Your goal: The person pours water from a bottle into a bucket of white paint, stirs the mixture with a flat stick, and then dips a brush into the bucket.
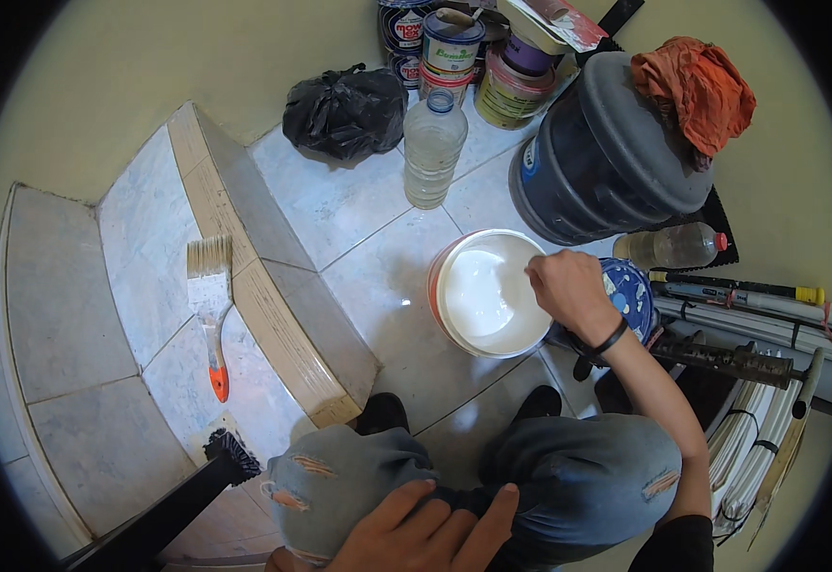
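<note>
A round bucket (443,303) with a pale rim and reddish outer wall stands on the tiled floor before me, white paint (483,300) inside it. My right hand (573,294) is closed at the bucket's right rim, fingers curled over the edge. The palm side is hidden. My left hand (435,534) hangs low in front of my lap, fingers apart and nothing seen in them. To the left, a wide paintbrush (211,310) with pale bristles and an orange-tipped handle lies on the tiled step.
A clear plastic bottle (434,153) stands beyond the bucket, near a black plastic bag (349,114) and stacked paint cans (451,52). A dark drum (592,157) carries an orange cloth (697,91). Right of the bucket are a paint-spotted blue lid (633,296) and long poles (750,296).
</note>
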`<state>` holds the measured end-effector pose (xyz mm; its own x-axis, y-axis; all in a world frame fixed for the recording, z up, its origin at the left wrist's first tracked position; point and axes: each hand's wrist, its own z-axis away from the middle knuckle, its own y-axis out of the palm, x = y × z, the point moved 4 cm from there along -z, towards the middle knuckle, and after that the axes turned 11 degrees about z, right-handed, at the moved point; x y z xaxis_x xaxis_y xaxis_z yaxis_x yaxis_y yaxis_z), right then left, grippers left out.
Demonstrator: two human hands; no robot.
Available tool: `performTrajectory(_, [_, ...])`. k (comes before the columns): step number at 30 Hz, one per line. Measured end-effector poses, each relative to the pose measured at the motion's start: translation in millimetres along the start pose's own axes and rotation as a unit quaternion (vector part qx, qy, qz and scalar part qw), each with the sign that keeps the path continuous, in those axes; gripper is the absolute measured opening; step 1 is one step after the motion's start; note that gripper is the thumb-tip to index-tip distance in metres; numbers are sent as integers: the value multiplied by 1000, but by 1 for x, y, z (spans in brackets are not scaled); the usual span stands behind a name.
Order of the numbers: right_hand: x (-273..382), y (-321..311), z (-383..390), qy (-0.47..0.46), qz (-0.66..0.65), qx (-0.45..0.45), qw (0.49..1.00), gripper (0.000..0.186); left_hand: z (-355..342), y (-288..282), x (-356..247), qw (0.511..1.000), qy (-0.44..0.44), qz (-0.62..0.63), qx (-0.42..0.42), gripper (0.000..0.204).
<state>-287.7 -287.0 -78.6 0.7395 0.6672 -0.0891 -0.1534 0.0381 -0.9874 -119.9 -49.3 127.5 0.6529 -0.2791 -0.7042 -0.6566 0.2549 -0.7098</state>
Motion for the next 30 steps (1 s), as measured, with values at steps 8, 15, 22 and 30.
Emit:
performTrajectory(8, [61, 16, -4, -64, -139, -23, 988, 13, 6, 9, 2, 999, 3, 7, -33, 42])
performTrajectory(15, [44, 9, 21, -153, -80, 119, 978, 16, 7, 10, 2, 999, 5, 8, -49, 41])
performTrajectory(22, [-6, -2, -14, -55, 36, 35, 997, 18, 6, 4, -1, 1000, -1, 7, -6, 41])
performTrajectory(30, [58, 18, -6, -103, -108, -17, 989, 15, 6, 6, 0, 1000, -6, 14, -23, 40])
